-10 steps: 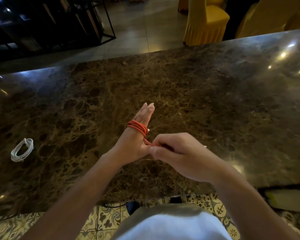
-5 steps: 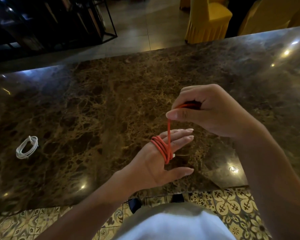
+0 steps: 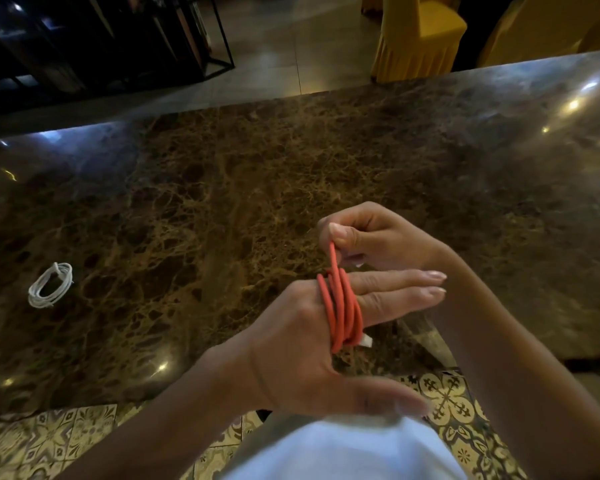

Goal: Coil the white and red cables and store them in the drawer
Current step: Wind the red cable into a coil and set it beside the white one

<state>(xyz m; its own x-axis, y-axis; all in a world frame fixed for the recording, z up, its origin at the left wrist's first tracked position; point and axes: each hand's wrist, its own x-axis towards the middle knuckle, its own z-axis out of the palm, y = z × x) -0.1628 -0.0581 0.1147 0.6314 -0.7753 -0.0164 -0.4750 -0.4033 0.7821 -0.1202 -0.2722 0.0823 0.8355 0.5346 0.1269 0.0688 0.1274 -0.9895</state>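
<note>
- Your right hand [image 3: 371, 237] is the working grip: its thumb and curled fingers pinch the free strand of the red cable [image 3: 342, 311], holding it taut just above your left hand.
- Your left hand [image 3: 312, 337] is held out flat above the near edge of the table [image 3: 222, 188], fingers straight and pointing right, thumb spread toward you; it grasps nothing and serves only as the form for the coil.
- The red cable is wound in several loops around the base of your left fingers [image 3: 402, 289], and one strand rises from the loops to your right-hand pinch.
- A small white connector [image 3: 366, 341] sticks out of the loops on the underside of your fingers.
- The white cable [image 3: 50, 285] lies already coiled on the table, well apart to your left, touched by neither hand.
- Beyond the table's far edge stands a chair under a yellow cover [image 3: 416, 36].
</note>
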